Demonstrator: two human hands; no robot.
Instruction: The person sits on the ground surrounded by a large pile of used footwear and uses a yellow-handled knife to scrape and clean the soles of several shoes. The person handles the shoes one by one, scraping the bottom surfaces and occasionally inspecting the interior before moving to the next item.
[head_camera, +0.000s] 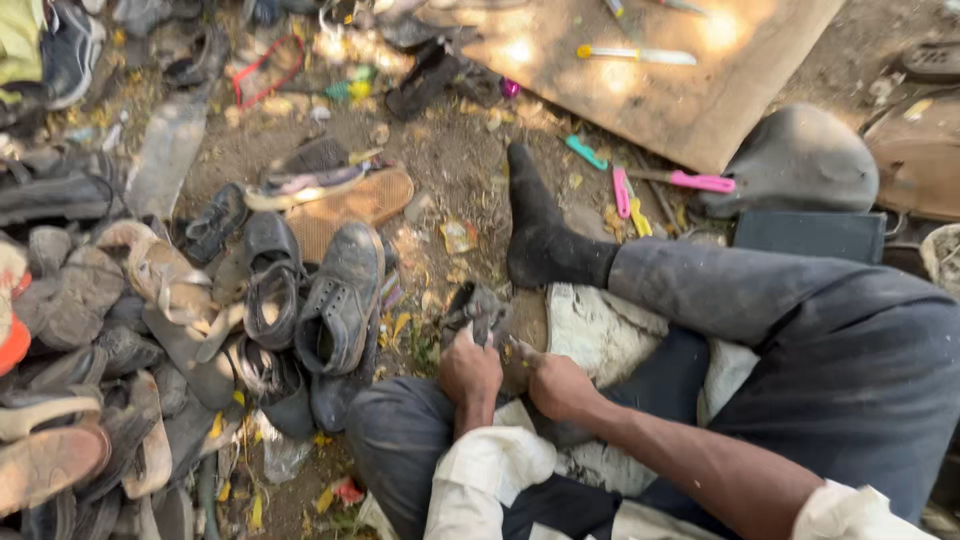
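Hands meet low centre over the lap. Left hand has fingers curled tight round a small dark worn shoe piece, held upright. Right hand pinches something thin at its base, probably a tool or thread. Best to keep the left grip firm and work close. Pile of old shoes lies left.

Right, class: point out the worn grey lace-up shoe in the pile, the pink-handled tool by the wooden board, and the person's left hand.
Worn grey lace-up shoe (340, 298): head view, on its laced upper.
Pink-handled tool (702, 182): head view, on the pink handle.
Left hand (470, 372): head view, on the back of the hand gripping a small dark piece.
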